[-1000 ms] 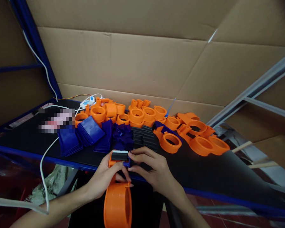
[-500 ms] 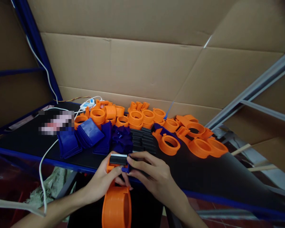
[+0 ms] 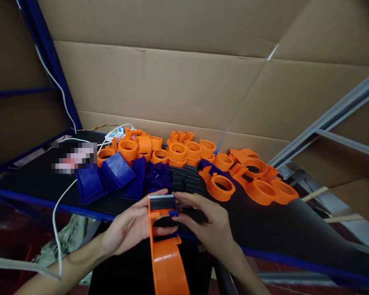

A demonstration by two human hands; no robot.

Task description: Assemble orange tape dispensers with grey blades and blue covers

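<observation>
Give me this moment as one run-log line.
left hand: holding orange frame | right hand: pinching blue part | black strip: on frame, beside toothed edge

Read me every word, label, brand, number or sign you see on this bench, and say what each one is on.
None can be read.
Orange plastic ring-shaped piece in the hands: no lettering visible.
Stacked flat blue plastic pieces: no lettering visible.
White-and-blue power strip: any markings are too small to read.
Pixelated pink-and-red patch at left: obscured, unreadable.
Brown cardboard backing: no print visible.
</observation>
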